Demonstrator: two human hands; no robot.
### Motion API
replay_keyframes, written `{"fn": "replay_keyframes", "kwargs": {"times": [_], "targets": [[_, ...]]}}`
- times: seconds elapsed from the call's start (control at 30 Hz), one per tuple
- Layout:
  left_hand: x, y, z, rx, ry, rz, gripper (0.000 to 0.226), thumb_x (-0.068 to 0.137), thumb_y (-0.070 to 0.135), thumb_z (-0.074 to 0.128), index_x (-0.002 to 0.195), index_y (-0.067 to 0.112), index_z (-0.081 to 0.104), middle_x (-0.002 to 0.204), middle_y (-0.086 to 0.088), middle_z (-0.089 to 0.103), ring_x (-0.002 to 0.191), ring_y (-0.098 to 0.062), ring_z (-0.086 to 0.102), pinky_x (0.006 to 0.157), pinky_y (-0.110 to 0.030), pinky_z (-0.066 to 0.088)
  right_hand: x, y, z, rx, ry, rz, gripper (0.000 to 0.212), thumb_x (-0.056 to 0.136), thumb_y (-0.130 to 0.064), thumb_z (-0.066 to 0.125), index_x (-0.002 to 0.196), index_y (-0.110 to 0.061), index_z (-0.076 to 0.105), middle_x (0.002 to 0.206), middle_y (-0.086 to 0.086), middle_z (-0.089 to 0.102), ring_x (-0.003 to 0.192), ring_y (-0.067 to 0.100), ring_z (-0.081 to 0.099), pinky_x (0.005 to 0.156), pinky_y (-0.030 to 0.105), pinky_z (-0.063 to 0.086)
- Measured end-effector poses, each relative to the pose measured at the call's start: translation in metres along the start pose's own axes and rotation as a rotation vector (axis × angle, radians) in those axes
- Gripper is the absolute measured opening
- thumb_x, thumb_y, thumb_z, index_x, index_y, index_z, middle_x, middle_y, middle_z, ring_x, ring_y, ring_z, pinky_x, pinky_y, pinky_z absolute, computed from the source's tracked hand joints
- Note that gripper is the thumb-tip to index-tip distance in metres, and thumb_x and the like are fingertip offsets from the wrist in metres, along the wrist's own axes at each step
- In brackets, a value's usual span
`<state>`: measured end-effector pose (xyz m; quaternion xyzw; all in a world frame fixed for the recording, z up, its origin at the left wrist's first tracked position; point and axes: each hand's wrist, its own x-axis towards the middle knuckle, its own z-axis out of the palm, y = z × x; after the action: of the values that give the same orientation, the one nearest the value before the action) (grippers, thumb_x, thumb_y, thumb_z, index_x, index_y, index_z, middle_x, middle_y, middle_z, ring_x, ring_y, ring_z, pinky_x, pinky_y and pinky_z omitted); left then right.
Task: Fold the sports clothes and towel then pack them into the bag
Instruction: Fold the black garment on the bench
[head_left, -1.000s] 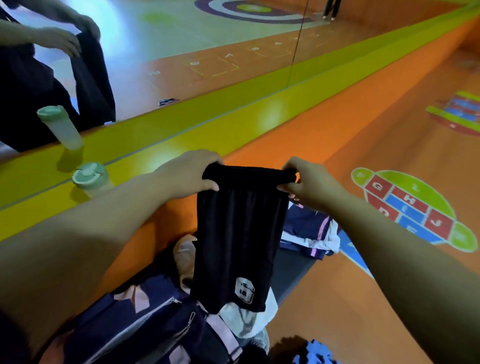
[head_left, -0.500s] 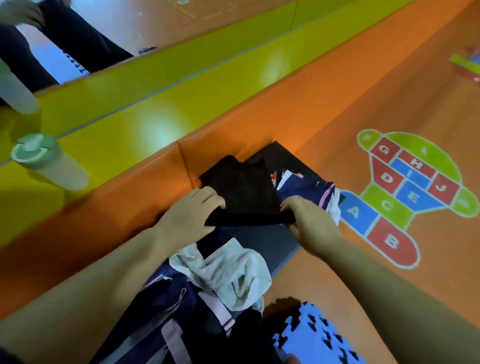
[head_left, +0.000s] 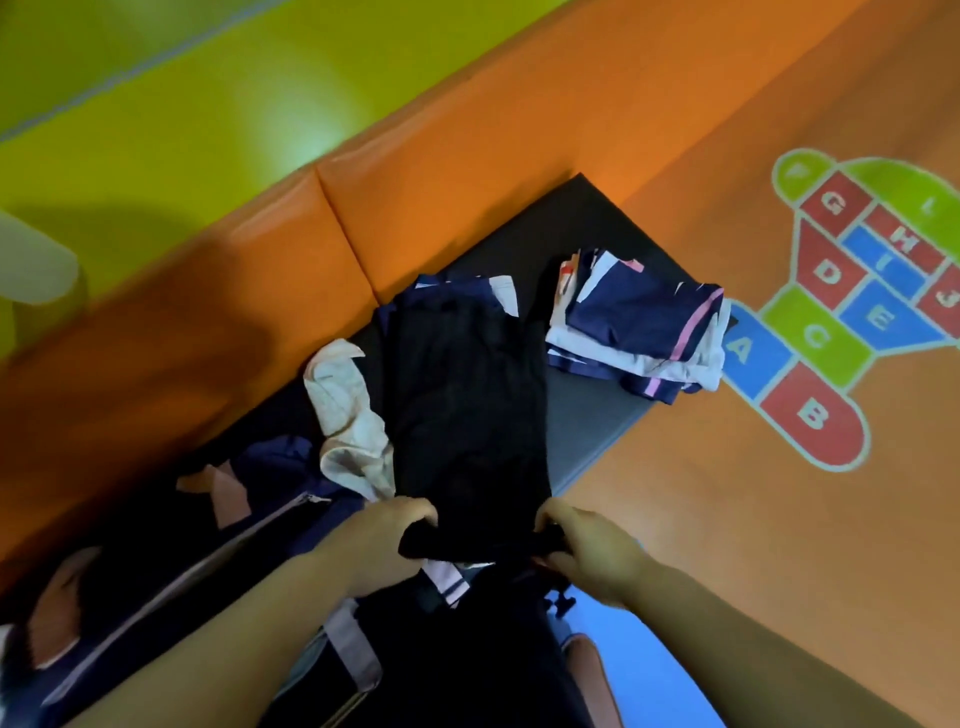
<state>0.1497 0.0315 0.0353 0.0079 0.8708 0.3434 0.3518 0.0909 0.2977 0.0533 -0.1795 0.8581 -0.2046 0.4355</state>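
Black shorts (head_left: 467, 415) lie stretched out flat on a dark grey mat (head_left: 582, 431). My left hand (head_left: 384, 535) grips their near left corner and my right hand (head_left: 587, 545) grips the near right corner. A crumpled white towel (head_left: 348, 415) lies just left of the shorts. A folded stack of navy, white and pink clothes (head_left: 639, 327) rests on the mat's far right part. The navy and pink sports bag (head_left: 171, 561) sits at the lower left, its zip visible, partly hidden by my left arm.
An orange padded bench wall (head_left: 260, 291) runs behind the mat, with a yellow-green ledge (head_left: 156, 119) above it. A lettered hopscotch marking (head_left: 857, 312) covers the orange floor to the right. A blue floor tile (head_left: 649, 665) shows near my right forearm.
The shorts went from hanging in the air to lying spread on the mat. Both hands pulled back toward me along the fabric, and the camera tilted further down.
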Motion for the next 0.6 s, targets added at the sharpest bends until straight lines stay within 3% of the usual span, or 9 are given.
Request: {"fn": "replay_keyframes", "kwargs": {"times": [0.1, 0.2, 0.27, 0.37, 0.5, 0.6], "targets": [[0.012, -0.006, -0.009, -0.125, 0.027, -0.074, 0.037, 0.075, 0.029, 0.063, 0.104, 0.045, 0.047, 0.104, 0.02, 0.059, 0.1, 0.0, 0.055, 0.087, -0.025, 0.048, 0.018, 0.006, -0.012, 0.139, 0.018, 0.038, 0.024, 0.086, -0.025, 0.063, 0.101, -0.03, 0.046, 0.092, 0.0, 0.062, 0.076, 0.016, 0.055, 0.071, 0.032, 0.046], [0.035, -0.01, -0.026, -0.263, 0.122, -0.092, 0.054, 0.078, 0.027, 0.07, 0.113, 0.051, 0.038, 0.115, 0.012, 0.057, 0.109, -0.005, 0.053, 0.091, -0.023, 0.045, 0.047, 0.008, -0.036, 0.261, 0.091, 0.042, 0.032, 0.088, -0.024, 0.064, 0.116, -0.027, 0.047, 0.091, -0.004, 0.063, 0.075, 0.006, 0.056, 0.065, 0.012, 0.043], [0.058, -0.015, -0.042, -0.312, 0.195, -0.132, 0.054, 0.076, 0.04, 0.07, 0.121, 0.046, 0.04, 0.117, 0.007, 0.055, 0.112, -0.01, 0.052, 0.093, -0.029, 0.046, 0.072, 0.008, -0.054, 0.304, 0.162, 0.026, 0.036, 0.089, -0.024, 0.064, 0.121, -0.023, 0.046, 0.09, -0.006, 0.057, 0.074, 0.009, 0.052, 0.061, 0.008, 0.04], [0.096, -0.022, -0.067, -0.376, 0.287, -0.16, 0.067, 0.065, 0.061, 0.066, 0.124, 0.048, 0.037, 0.122, 0.003, 0.055, 0.119, -0.014, 0.05, 0.096, -0.043, 0.048, 0.117, 0.01, -0.079, 0.335, 0.269, -0.003, 0.039, 0.088, -0.025, 0.065, 0.122, -0.022, 0.046, 0.084, -0.011, 0.05, 0.078, 0.013, 0.049, 0.066, 0.021, 0.036], [0.153, -0.022, -0.094, -0.348, 0.469, -0.134, 0.068, 0.082, 0.032, 0.069, 0.14, 0.033, 0.033, 0.12, 0.003, 0.049, 0.11, -0.016, 0.052, 0.093, -0.036, 0.046, 0.178, 0.015, -0.106, 0.373, 0.461, 0.013, 0.048, 0.088, -0.024, 0.065, 0.131, -0.018, 0.045, 0.111, 0.002, 0.058, 0.095, 0.017, 0.055, 0.083, 0.025, 0.04], [0.181, -0.027, -0.097, -0.259, 0.632, -0.154, 0.072, 0.086, 0.025, 0.066, 0.145, 0.024, 0.027, 0.138, -0.004, 0.042, 0.122, -0.021, 0.047, 0.101, -0.041, 0.042, 0.207, 0.023, -0.106, 0.415, 0.619, 0.019, 0.06, 0.089, -0.023, 0.064, 0.141, -0.015, 0.035, 0.135, 0.006, 0.047, 0.114, 0.017, 0.051, 0.099, 0.031, 0.041]]}}
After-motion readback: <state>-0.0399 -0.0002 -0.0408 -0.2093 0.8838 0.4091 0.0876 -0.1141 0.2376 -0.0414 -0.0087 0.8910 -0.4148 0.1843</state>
